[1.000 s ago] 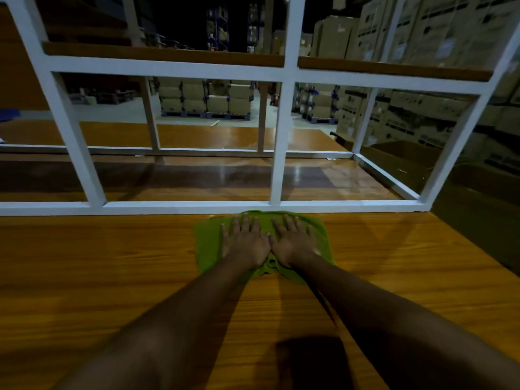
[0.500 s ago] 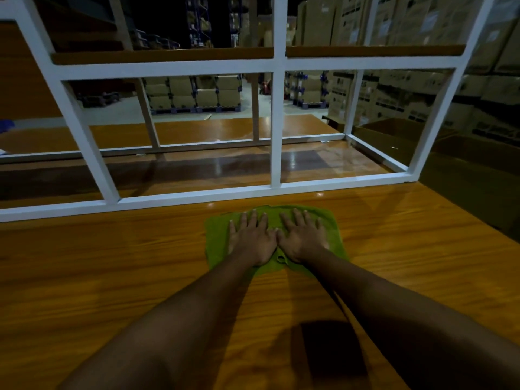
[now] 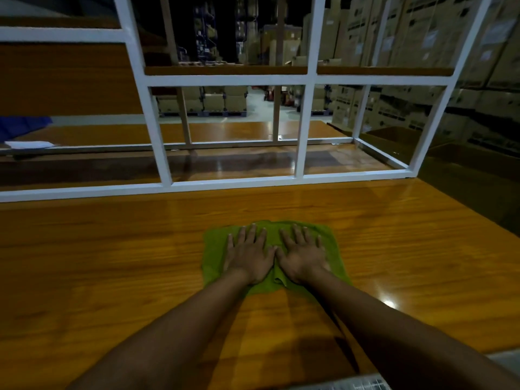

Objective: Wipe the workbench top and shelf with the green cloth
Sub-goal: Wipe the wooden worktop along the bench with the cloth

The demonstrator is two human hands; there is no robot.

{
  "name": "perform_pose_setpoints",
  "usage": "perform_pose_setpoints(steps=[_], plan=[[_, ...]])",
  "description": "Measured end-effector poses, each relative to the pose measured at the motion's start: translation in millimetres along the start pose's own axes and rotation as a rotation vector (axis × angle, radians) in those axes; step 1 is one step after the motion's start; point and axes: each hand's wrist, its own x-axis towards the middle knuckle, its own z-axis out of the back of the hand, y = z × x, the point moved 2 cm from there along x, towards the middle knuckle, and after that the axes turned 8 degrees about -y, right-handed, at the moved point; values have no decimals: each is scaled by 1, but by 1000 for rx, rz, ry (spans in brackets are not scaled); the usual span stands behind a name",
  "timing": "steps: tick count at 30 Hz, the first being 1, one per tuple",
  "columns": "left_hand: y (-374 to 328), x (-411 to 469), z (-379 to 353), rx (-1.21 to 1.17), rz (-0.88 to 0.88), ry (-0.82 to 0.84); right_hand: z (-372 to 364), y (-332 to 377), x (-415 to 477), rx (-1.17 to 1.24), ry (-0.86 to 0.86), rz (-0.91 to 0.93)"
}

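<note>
One broad wooden desk [image 3: 112,263] fills the view, a white shelf frame [image 3: 305,122] standing along its far side; the green cloth [image 3: 213,249] lies spread mid-desk, left hand [image 3: 249,256] and right hand [image 3: 304,256] pressing it flat, fingers straight, side by side

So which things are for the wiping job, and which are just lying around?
For the job: green cloth, left hand and right hand flat on it, workbench top, shelf.
Just lying about: cardboard boxes, blue thing, white sheet.
</note>
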Motion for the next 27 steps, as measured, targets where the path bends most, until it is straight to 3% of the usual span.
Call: perform_pose_setpoints(steps=[12, 27], plan=[[19, -119, 13, 4, 37, -23, 1, 40, -114, 36, -10, 51], [-42, -168, 21, 2, 36, 28, 9, 2, -169, 38, -1, 77]])
